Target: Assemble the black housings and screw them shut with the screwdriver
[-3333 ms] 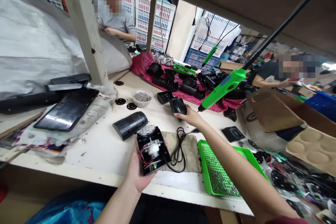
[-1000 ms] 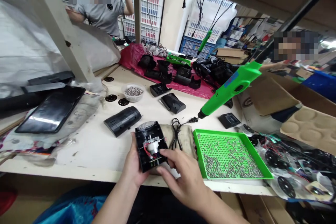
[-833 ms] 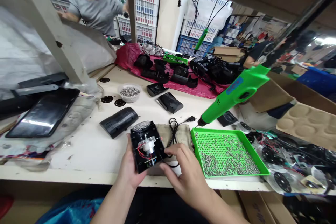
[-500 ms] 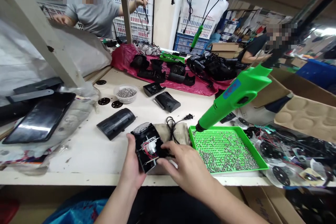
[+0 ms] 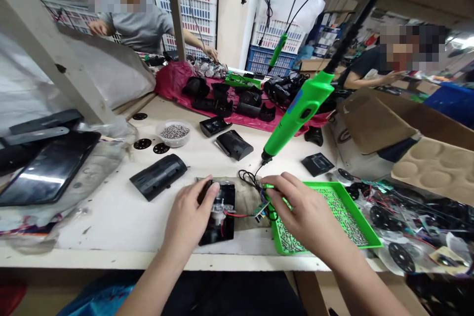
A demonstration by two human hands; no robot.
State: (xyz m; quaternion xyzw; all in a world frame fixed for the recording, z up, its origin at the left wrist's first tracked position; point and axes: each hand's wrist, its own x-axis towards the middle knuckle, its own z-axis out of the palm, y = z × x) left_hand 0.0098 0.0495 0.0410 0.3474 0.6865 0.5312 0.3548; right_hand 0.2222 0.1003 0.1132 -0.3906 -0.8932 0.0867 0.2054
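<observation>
My left hand is closed on a black plastic housing half, thumb over its top edge. Inside that housing sits a small motor in a clear mount, with red wires running out to the right. At the wires' end is a small circuit board. My right hand pinches a small green board piece with wires, just above that board. Black cord loops beside the fingers. A green electric screwdriver hangs above, its tip near the cord.
A green tray of screws lies under my right hand. Left of centre are a black housing part and a bowl of small metal pieces. Wired parts crowd the right edge. Two people work beyond the table.
The housing was tilted in both hands; now it rests lower and straighter under my left hand. My right hand moved right, drawing the wired board out. The screwdriver swung left, away from the tray.
</observation>
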